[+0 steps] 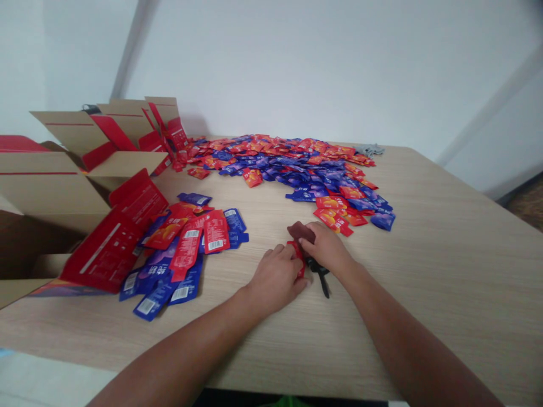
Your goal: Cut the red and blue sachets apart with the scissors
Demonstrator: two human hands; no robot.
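Near the middle of the table, my left hand [278, 277] is closed on a red pouch [299, 260], only a strip of which shows past the fingers. My right hand [328, 246], just beside it, pinches a dark reddish-brown flat piece [300, 232] that I cannot identify. Under the right wrist lies a small black object [323, 280] with a thin end pointing toward me; its upper part is hidden. To the left of my hands is a loose pile of red pouches [186, 243] and blue pouches [159, 297], several with barcodes facing up.
A long heap of red and blue pouches [297, 161] curves across the back of the wooden table [445, 271]. Several open cardboard boxes [106, 254] with raised flaps stand along the left. A grey crumpled item [370, 150] lies at the heap's far right end.
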